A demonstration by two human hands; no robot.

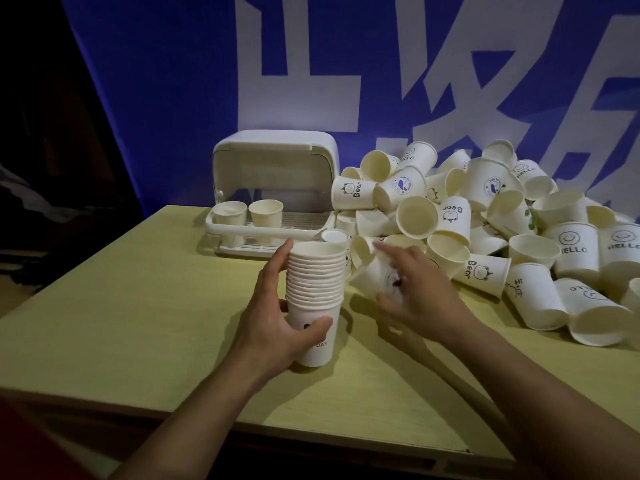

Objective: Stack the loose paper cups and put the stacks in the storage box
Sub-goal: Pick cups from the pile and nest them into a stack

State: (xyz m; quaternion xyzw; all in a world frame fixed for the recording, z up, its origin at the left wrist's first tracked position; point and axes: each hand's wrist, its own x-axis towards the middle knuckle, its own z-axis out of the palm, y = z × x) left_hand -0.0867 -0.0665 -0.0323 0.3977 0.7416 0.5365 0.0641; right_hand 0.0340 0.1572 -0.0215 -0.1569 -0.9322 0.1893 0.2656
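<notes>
1. At the far left of the pale yellow-green wooden tabletop (121,306) the surface is bare, which leaves working room in front of the person.

2. Behind that space stands the white plastic storage box with its domed lid swung up (273,161). Its open front faces the person, so stacks can go straight in. Two short stacks of white paper cups (247,213) already stand upright, rims up, on its ribbed floor, side by side toward the left. I judge the room to their right is being kept for more.

3. Just in front of the box, the left hand (277,317) is clasped around the tall nested stack of white paper cups (315,296). The thumb crosses the bottom cup and the fingers run up the far side. The stack is upright with its mouth up, and appears to be held just clear of the table. It is probably steadied this way so another cup can drop in from above.

4. To its right, the right hand (415,292) grips a single white paper cup with a dark printed mark (374,275). The cup is tilted and blurred. It seems bound for the stack.

5. Filling the right side, the heap of loose white printed paper cups (485,220) lies tumbled against the blue banner with large white characters (346,81), close to the right hand. Most of the task looks undone.
</notes>
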